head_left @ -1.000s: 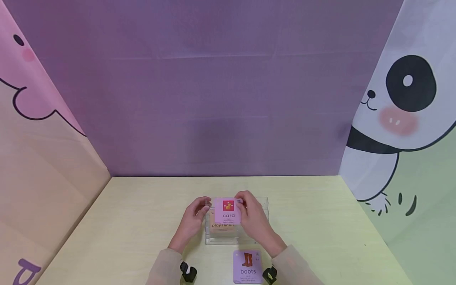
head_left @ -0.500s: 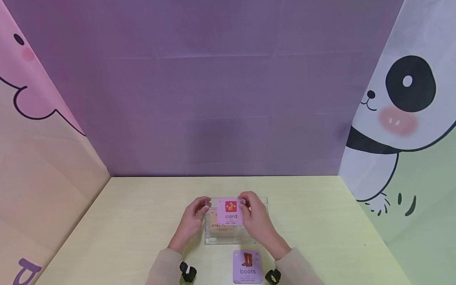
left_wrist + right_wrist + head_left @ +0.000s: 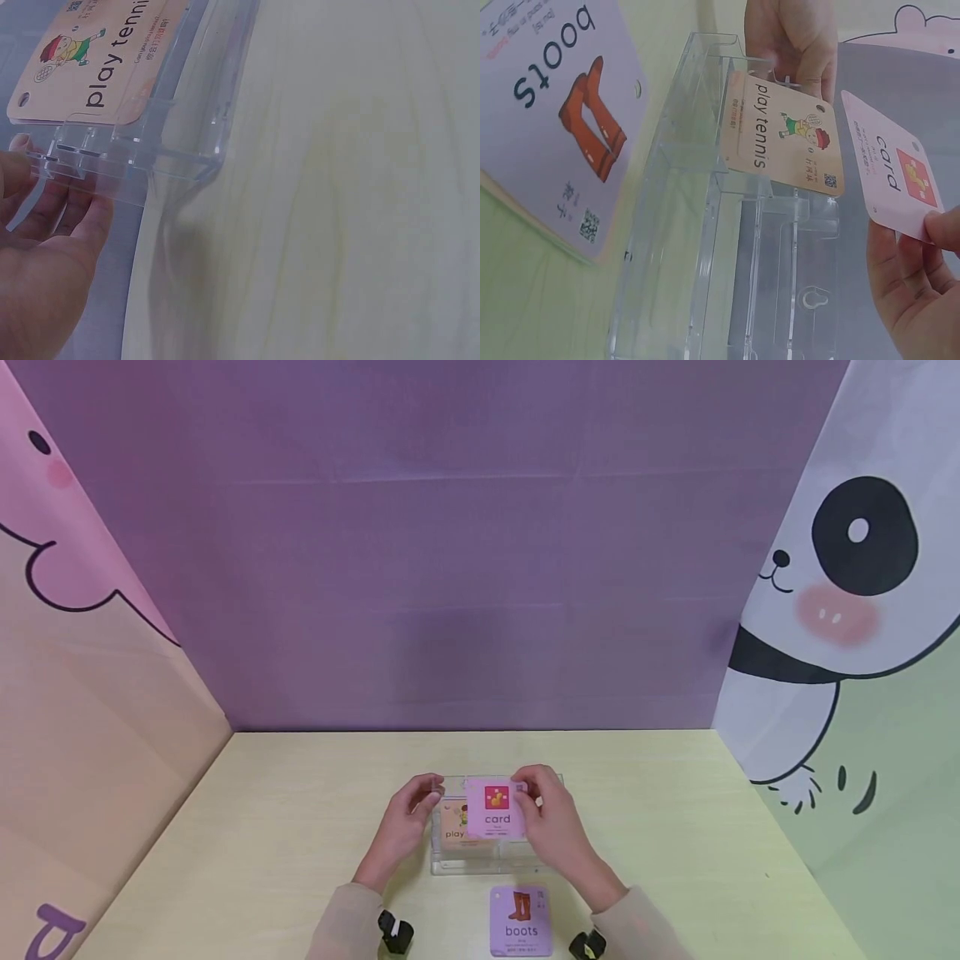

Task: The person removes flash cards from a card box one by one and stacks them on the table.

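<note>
A right hand (image 3: 561,828) pinches one pink "card" flashcard (image 3: 496,810) by its upper right side, held apart from a clear plastic holder (image 3: 468,866) on the bench (image 3: 300,835), whose left end the left hand (image 3: 403,823) pinches in its grip. The flashcard looks light and fairly stiff, probably slick and creasable, best taken by its edges. Count: one holder, one "play tennis" card (image 3: 784,135) face showing in its left section, and one "boots" stack (image 3: 521,920), its number of cards unclear.
</note>
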{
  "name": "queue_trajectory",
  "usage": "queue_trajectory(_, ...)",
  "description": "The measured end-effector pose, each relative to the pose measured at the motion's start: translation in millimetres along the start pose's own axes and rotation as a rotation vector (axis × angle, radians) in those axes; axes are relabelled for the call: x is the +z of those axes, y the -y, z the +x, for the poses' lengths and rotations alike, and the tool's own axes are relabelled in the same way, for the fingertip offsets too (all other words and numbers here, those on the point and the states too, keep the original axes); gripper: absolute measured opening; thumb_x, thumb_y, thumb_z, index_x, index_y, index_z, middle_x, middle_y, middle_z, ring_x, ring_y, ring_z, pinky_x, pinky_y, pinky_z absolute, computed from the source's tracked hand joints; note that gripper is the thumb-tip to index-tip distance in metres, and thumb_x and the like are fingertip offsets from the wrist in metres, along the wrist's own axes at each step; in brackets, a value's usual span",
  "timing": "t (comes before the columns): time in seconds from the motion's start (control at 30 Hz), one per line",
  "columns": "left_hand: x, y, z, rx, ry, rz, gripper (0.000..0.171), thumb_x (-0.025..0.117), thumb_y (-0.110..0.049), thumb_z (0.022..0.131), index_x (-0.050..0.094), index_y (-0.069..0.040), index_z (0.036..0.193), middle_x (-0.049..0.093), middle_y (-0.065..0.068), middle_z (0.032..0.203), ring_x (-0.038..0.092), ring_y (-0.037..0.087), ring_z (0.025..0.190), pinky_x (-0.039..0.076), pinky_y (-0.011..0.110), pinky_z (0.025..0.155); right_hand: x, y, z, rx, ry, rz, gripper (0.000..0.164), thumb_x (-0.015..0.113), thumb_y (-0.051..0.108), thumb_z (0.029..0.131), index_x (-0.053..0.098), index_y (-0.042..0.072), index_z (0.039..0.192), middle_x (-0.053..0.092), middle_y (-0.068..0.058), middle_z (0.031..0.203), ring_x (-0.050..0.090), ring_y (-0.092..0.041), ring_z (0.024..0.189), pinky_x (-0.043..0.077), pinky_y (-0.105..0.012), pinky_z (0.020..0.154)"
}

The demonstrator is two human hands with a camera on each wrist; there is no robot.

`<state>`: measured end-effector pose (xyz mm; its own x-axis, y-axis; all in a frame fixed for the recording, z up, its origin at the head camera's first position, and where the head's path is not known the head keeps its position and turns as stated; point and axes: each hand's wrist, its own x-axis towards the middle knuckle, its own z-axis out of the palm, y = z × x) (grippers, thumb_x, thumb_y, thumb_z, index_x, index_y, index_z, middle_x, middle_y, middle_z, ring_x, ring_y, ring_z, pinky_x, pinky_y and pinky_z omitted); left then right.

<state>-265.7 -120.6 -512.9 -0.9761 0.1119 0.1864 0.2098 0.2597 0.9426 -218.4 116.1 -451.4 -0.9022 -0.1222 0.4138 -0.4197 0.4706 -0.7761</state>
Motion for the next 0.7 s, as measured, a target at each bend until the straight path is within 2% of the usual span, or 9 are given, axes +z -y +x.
queue_trajectory(0.43,-0.1,-2.1,-1.0,-0.014,0.004,0.0,0.031,0.053,-0.007,0.106,0.056,-0.001,0.136,0.062,0.018,0.132,0.057,0.032,0.126,0.04,0.051,0.114,-8,-2,-6,0.008,-0.018,-0.004,0.022,0.063,-0.006,0.096,0.058,0.007,0.114,0.053,-0.002,0.096,0.052,-0.022,0.089,0.049,-0.022,0.061)
queue_trajectory(0.7,0.7,1.0,-0.3,-0.017,-0.007,0.033,0.031,0.053,-0.006,0.105,0.057,-0.003,0.136,0.063,0.017,0.129,0.057,0.033,0.124,0.041,0.052,0.113,-12,-5,-11,0.015,-0.029,0.002,0.025,0.064,-0.008,0.095,0.057,0.007,0.114,0.052,-0.002,0.095,0.051,-0.022,0.089,0.049,-0.021,0.061)
